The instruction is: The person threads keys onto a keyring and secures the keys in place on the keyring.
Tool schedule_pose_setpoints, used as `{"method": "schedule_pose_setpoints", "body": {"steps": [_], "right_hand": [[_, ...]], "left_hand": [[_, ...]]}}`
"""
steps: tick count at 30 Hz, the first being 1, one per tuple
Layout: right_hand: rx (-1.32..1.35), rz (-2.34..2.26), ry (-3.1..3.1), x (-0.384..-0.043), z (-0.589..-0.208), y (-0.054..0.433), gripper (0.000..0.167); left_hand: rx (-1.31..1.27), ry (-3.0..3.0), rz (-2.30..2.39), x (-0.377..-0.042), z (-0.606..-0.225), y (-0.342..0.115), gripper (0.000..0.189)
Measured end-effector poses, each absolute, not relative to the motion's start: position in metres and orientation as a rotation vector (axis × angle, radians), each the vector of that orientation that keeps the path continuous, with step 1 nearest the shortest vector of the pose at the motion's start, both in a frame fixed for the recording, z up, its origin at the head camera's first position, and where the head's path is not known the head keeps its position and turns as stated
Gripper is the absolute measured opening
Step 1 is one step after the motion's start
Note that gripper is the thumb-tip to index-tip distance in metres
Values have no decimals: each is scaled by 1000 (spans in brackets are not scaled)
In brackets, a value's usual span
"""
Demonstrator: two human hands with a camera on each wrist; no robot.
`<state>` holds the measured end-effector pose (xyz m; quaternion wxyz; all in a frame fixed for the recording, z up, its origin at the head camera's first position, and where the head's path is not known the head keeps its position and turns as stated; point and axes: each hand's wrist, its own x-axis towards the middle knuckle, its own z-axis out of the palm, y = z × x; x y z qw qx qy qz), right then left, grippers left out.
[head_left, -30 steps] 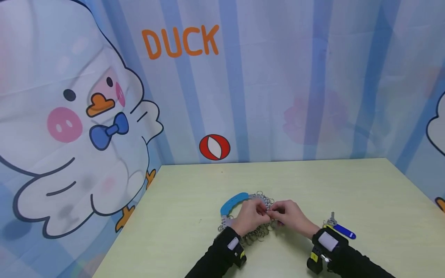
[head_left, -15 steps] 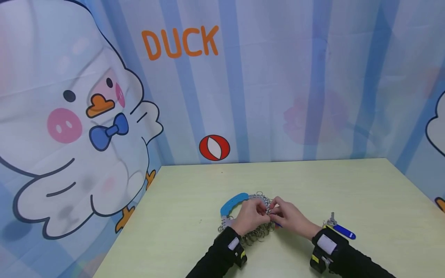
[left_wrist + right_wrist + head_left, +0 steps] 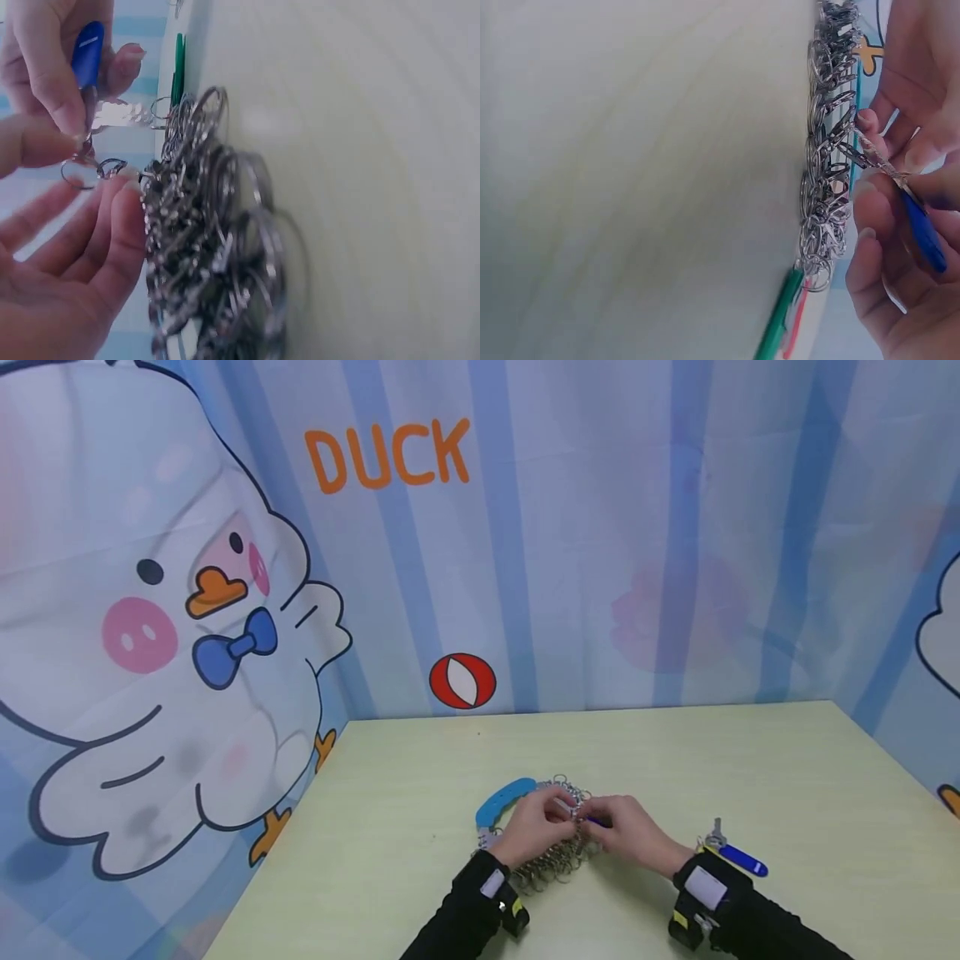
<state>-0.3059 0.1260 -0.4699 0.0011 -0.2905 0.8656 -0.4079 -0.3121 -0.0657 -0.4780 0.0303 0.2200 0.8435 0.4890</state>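
Above a bunch of silver key rings (image 3: 551, 864), my left hand (image 3: 534, 827) pinches a small split ring (image 3: 79, 172) between thumb and fingers. Facing it, my right hand (image 3: 630, 831) pinches a blue key tag (image 3: 88, 56) by its narrow silver metal end. In the right wrist view the blue tag (image 3: 924, 232) slants down from the fingers, and its silver end reaches the bunch. Whether that end is threaded on the split ring cannot be told. A blue curved band (image 3: 504, 802) forms part of the hoop that carries the bunch; my left hand partly hides it.
To the right on the pale table (image 3: 420, 893) lies a key (image 3: 716, 833) with a blue tag (image 3: 744, 861), close to my right wrist. A green tag (image 3: 778, 315) and a red strip (image 3: 796, 319) stick out from the bunch. A printed curtain (image 3: 585, 543) stands behind the table.
The right hand's raised fingers have lowered and come together near the small ring. My left hand has shifted slightly left, still pinching. The key on the table has not moved.
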Motion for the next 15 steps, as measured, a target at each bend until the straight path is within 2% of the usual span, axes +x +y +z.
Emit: {"method": "schedule_pose_setpoints", "body": {"steps": [8,15], "right_hand": [[-844,-1410,2653,-308,-470,128,15],[-901,-1384,2672,-307,-470,128,10]], "left_hand": [[880,2743,1315,-313,-478,-68,8],[901,2888,1222,-314,-478,-65,14]]}}
